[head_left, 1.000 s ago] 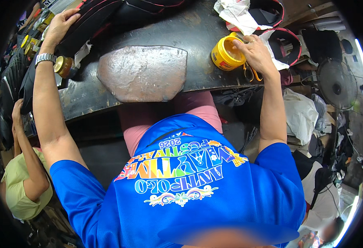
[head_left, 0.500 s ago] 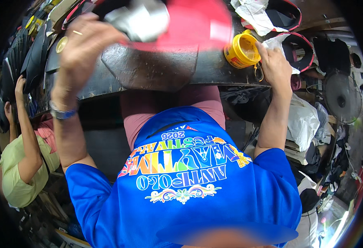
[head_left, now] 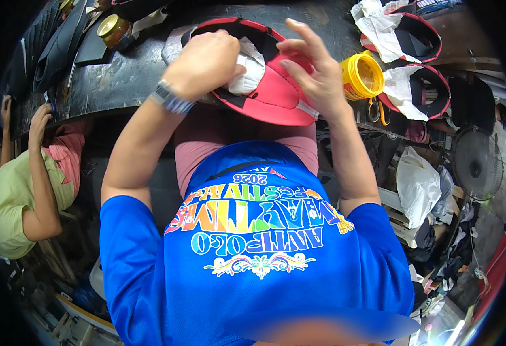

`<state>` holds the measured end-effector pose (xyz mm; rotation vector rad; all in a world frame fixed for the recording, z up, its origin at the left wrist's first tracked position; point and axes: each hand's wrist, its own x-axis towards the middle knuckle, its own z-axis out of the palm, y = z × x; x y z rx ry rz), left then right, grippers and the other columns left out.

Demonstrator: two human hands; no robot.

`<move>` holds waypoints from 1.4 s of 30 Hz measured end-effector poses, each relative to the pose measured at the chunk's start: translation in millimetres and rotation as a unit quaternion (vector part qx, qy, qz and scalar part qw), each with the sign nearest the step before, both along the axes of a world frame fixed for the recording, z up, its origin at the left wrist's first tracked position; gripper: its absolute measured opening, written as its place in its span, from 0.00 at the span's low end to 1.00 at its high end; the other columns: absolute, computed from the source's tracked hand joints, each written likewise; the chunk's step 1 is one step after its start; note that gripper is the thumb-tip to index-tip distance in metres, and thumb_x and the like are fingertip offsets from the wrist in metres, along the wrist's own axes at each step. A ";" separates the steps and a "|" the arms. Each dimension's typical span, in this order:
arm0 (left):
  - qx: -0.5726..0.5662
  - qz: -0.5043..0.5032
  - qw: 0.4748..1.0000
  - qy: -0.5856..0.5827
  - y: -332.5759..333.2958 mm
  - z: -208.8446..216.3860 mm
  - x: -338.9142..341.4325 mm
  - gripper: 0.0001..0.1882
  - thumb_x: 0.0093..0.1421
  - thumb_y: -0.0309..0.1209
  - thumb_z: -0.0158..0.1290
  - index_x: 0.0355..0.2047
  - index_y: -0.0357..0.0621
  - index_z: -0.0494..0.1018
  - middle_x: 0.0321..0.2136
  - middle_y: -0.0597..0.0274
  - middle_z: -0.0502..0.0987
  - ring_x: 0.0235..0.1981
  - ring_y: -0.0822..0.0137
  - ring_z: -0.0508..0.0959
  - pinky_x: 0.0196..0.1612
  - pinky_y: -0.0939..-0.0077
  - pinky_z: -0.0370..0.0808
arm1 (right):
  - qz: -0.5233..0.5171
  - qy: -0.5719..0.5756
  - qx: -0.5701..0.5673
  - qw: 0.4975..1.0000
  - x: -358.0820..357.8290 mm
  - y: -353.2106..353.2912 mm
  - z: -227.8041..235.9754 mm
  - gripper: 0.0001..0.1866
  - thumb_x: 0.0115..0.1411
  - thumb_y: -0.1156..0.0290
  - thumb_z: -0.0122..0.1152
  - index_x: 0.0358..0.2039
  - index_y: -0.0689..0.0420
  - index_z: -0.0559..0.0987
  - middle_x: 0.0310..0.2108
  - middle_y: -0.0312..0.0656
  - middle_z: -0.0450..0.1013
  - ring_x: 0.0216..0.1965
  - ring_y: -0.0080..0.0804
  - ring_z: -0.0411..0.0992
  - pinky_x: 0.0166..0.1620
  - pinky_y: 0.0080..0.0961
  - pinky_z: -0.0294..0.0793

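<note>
A red shoe upper (head_left: 279, 86) with a black-lined opening lies at the near edge of the dark work table, in front of my body. White material (head_left: 249, 68) pokes out of its opening. My left hand (head_left: 207, 62) is bent over the left side of the upper, its fingers curled at the rim and their tips hidden. Over the upper's right side is my right hand (head_left: 316, 75), fingers spread and holding nothing. Just right of that hand stands a yellow tub (head_left: 354, 75), its mouth tilted toward me and brownish stuff inside.
Two more red-edged uppers (head_left: 431, 34) with white pieces lie at the right. A gold-lidded jar (head_left: 113, 32) and black sheets (head_left: 63, 49) are on the table's left. Beyond, a person in a yellow-green shirt (head_left: 28, 196) works. Orange-handled scissors (head_left: 380, 112) hang below the tub.
The red upper, blurred in the air before, has come down onto the table's near edge. My left hand has moved right onto it. My right hand has left the tub and moved left.
</note>
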<state>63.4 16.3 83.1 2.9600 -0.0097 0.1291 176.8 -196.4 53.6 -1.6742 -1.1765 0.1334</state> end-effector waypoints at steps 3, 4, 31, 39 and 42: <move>0.034 0.019 0.999 0.029 -4.5 -11.7 15.4 0.13 0.56 0.36 0.62 0.29 0.36 0.82 0.29 0.45 0.83 0.34 0.50 0.85 0.39 0.59 0.82 | -0.047 -0.106 -0.006 0.993 8.9 18.5 -22.5 0.40 0.59 0.84 0.65 0.70 0.46 0.66 0.46 0.44 0.80 0.45 0.32 0.81 0.52 0.28 0.80; 0.047 0.017 0.999 0.004 -4.7 -14.1 17.6 0.11 0.57 0.34 0.62 0.28 0.37 0.83 0.27 0.46 0.83 0.32 0.51 0.86 0.37 0.60 0.82 | -0.075 -0.132 -0.010 0.988 9.8 19.4 -26.7 0.40 0.58 0.84 0.66 0.69 0.45 0.66 0.45 0.44 0.80 0.44 0.33 0.81 0.51 0.29 0.81; -0.222 -0.355 0.908 -0.001 -46.8 -1.4 -35.6 0.05 0.57 0.31 0.62 0.33 0.47 0.80 0.36 0.65 0.79 0.46 0.59 0.78 0.49 0.67 0.77 | -0.018 0.055 -0.024 0.998 -4.7 8.2 -29.0 0.51 0.53 0.75 0.75 0.75 0.45 0.58 0.39 0.36 0.75 0.33 0.19 0.67 0.41 0.15 0.73; -0.122 -0.031 0.986 -0.106 -12.5 -8.3 -34.0 0.28 0.60 0.34 0.62 0.61 0.45 0.71 0.61 0.50 0.71 0.60 0.47 0.72 0.61 0.58 0.72 | 0.010 0.161 0.028 0.986 -5.2 -24.5 -14.8 0.47 0.49 0.80 0.57 0.73 0.47 0.61 0.26 0.31 0.63 0.29 0.19 0.62 0.40 0.16 0.65; -0.125 0.002 0.992 0.032 -13.9 -8.7 -33.6 0.43 0.57 0.36 0.65 0.71 0.48 0.59 0.61 0.41 0.71 0.60 0.43 0.74 0.62 0.57 0.72 | -0.026 0.108 -0.045 0.993 -0.4 -44.0 -11.2 0.49 0.46 0.80 0.53 0.73 0.48 0.61 0.25 0.31 0.59 0.28 0.20 0.60 0.40 0.17 0.65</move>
